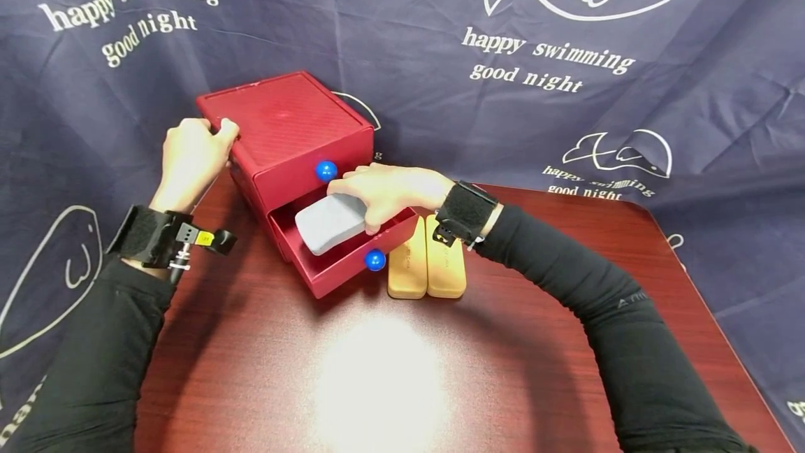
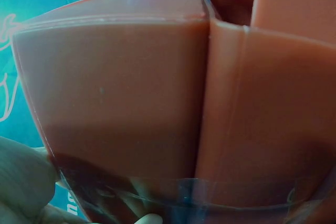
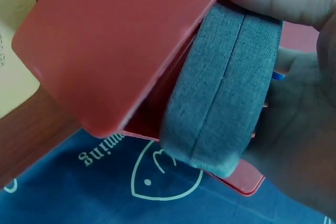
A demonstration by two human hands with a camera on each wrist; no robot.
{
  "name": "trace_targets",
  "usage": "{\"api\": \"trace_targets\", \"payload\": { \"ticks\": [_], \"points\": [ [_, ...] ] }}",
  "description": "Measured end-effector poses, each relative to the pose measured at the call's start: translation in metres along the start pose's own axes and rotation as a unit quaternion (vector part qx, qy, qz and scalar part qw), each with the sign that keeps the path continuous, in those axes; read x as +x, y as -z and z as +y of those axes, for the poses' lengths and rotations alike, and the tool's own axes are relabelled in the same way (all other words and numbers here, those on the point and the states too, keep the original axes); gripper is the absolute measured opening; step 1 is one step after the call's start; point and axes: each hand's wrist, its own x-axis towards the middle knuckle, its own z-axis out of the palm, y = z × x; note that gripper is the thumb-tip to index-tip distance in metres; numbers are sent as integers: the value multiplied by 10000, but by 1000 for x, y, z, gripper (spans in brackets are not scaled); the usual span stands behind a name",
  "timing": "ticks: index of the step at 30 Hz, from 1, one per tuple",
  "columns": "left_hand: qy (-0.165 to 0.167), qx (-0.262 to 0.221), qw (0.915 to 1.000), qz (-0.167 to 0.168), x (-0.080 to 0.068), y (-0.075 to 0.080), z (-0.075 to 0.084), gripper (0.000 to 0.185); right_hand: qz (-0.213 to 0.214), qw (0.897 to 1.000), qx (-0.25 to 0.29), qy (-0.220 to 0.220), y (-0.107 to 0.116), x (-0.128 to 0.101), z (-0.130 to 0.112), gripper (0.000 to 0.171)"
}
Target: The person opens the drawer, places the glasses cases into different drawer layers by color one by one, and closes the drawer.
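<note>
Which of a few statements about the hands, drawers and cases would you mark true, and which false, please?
1. The right hand holds the gray case. True.
2. The lower drawer is open and the upper drawer is closed. True.
3. There are three yellow cases. False: two yellow cases lie side by side on the table.
4. The left hand touches the red box. True.
5. Both knobs are green. False: the knobs are blue.

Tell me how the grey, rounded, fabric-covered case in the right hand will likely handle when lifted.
The grey, rounded, fabric-covered case is probably stiff: its outline looks undented in the right hand. Its woven surface makes slipping seem unlikely. Its broad face suggests little rolling.
</note>
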Motion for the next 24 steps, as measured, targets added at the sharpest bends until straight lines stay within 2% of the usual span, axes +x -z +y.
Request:
{"api": "trace_targets", "payload": {
  "ticks": [7, 11, 19, 24],
  "points": [
    [13, 9, 10000, -8, 0, 0, 0, 48, -143, 9948, -961, -319, -1, 6, -7, 66],
    [34, -9, 10000, 1, -1, 0, 0, 47, -316, 9894, -1325, -495, -2, 8, -12, 60],
    [63, -26, 10000, -6, -1, 0, 0, 48, -439, 9879, -1325, -674, -5, 12, -16, 46],
    [35, -39, 10000, -3, -2, 0, 0, 49, -612, 9875, -1218, -795, -4, 19, -17, 51]
  ]
}}
